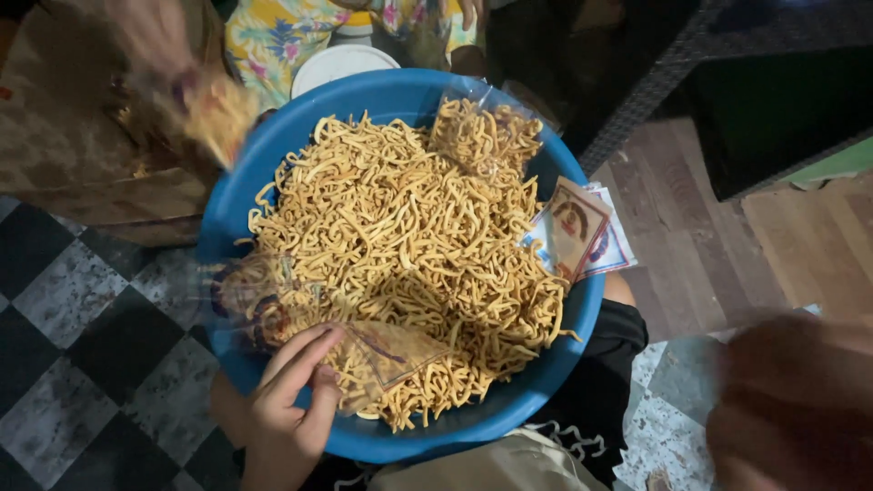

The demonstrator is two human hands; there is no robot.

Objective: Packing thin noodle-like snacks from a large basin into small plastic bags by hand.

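Snacks [400,245], thin fried yellow sticks, fill the blue basin [227,214] nearly to its rim. I see my left hand [286,405] at the near edge, fingers pinching the mouth of a clear plastic packet [386,359] lying on the heap. My right hand [791,409] is a blur off to the right, so I cannot tell its grip. I judge the packet's mouth wants holding wide and low against the pile. Another person's hand [155,45] holds a filled packet [218,109] beyond the far-left rim; more packets [486,136] sit at the far rim, so open room is mostly on the right
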